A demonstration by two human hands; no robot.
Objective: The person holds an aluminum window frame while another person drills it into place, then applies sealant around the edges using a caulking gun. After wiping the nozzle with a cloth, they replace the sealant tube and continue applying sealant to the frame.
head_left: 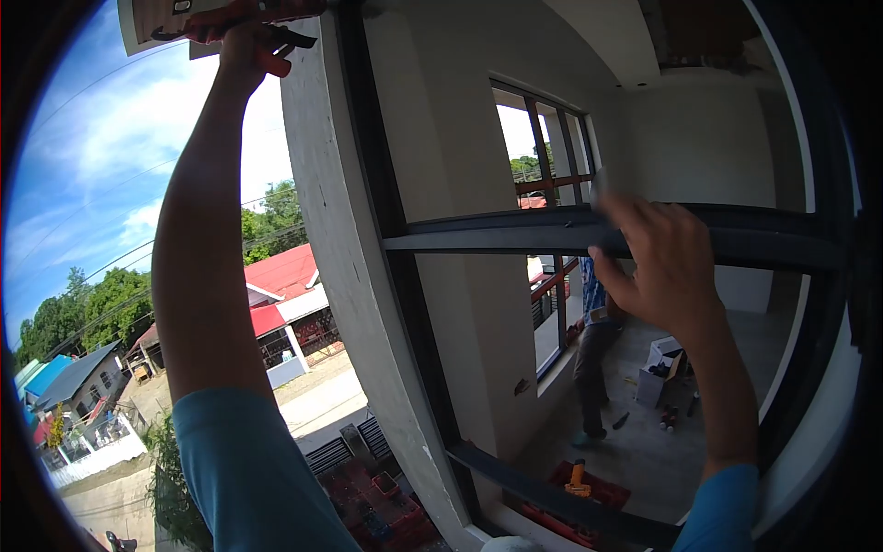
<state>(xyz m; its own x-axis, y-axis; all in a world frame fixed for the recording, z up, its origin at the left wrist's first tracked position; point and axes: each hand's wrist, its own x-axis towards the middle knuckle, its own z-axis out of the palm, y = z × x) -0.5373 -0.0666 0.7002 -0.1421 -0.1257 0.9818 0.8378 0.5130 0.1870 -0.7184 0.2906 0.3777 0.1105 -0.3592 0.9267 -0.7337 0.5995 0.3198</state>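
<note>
My left hand [244, 51] is raised at the top left, its fingers wrapped round a red and black tool [267, 18]. The tool lies against a pale panel [147, 23] at the top edge, partly cut off by the view. My right hand [658, 258] is at the dark horizontal bar [515, 235] of the window frame, thumb and fingers apart and slightly blurred. Its fingertips are over or beside the bar; whether they touch it I cannot tell. Nothing shows in that hand.
Indoors, a person [593, 359] stands by another window [547, 147]. On the floor are a box [658, 368] and a red case [602, 497] with a yellow tool [578, 478]. A concrete pillar [340, 239] stands left of the frame; houses and a road lie below outside.
</note>
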